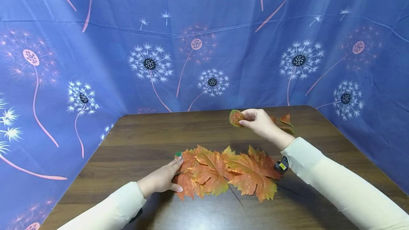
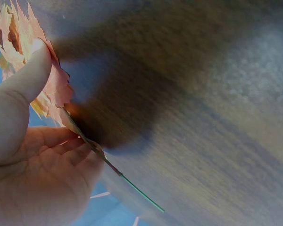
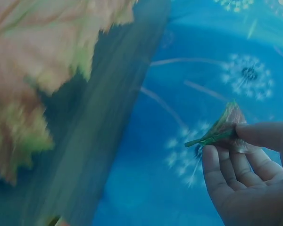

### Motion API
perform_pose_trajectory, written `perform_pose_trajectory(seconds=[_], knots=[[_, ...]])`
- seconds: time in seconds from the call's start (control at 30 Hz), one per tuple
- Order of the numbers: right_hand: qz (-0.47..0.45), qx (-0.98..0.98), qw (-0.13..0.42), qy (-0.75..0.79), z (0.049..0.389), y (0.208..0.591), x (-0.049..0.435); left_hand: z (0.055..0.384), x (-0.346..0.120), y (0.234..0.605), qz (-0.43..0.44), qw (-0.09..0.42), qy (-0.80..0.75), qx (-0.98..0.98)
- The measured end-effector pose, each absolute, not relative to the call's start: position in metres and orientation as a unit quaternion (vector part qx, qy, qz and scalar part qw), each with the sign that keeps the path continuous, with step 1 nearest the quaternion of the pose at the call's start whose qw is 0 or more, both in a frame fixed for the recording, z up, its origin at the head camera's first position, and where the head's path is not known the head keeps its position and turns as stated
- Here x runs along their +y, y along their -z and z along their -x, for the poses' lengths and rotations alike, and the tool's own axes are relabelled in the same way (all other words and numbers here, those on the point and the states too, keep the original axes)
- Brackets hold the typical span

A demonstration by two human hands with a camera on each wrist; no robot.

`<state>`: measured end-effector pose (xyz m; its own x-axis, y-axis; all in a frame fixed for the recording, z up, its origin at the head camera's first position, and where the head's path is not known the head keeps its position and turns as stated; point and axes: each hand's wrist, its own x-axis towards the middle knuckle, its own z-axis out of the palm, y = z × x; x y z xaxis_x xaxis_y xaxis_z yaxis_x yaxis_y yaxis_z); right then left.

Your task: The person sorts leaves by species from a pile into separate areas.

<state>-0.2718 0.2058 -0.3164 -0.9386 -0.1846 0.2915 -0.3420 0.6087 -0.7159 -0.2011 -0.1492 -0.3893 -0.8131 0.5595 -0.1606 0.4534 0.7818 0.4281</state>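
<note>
Toward the far edge of the worktop (image 1: 143,132), the right hand (image 1: 260,121) pinches a small orange-green leaf (image 1: 235,118) between thumb and fingers, arm extended. Nearer, the left hand (image 1: 162,178), thumb and fingers spread, touches the left end of overlapping orange maple-like leaves (image 1: 211,171).

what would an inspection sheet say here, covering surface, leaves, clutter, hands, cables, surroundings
Surface: brown wood-grain tabletop, glare near the front edge.
Leaves: large orange leaves overlap in a row; small loose leaves lie at the far right.
Clutter: nothing seen.
Left hand: touches the row's left end, thumb and index finger spread.
Right hand: pinches a small leaf above the tabletop; dark device at the wrist.
Cables: nothing seen.
Surroundings: blue dandelion-print cloth behind and at both sides.
</note>
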Motion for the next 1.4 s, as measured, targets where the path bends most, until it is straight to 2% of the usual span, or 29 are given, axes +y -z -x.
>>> perform_pose_trajectory(seconds=[0.27,0.5,0.7,1.03,1.3,1.4], knots=[[-0.086,-0.920,0.095,-0.369,0.279,0.319,0.248,0.203,-0.151,0.391,-0.271,0.146,-0.187,0.933],[-0.024,-0.928,0.127,-0.348,0.283,0.322,0.298,0.203,-0.151,0.391,-0.267,0.156,-0.195,0.931],[0.038,-0.923,0.109,-0.366,0.284,0.328,0.334,0.203,-0.152,0.394,-0.271,0.161,-0.195,0.929],[0.038,-0.928,0.130,-0.346,0.286,0.332,0.356,0.205,-0.152,0.392,-0.275,0.153,-0.186,0.931],[0.070,-0.928,0.106,-0.349,0.284,0.340,0.375,0.205,-0.152,0.388,-0.270,0.161,-0.188,0.930],[0.076,-0.930,0.113,-0.342,0.283,0.344,0.379,0.206,-0.152,0.389,-0.267,0.162,-0.185,0.932]])
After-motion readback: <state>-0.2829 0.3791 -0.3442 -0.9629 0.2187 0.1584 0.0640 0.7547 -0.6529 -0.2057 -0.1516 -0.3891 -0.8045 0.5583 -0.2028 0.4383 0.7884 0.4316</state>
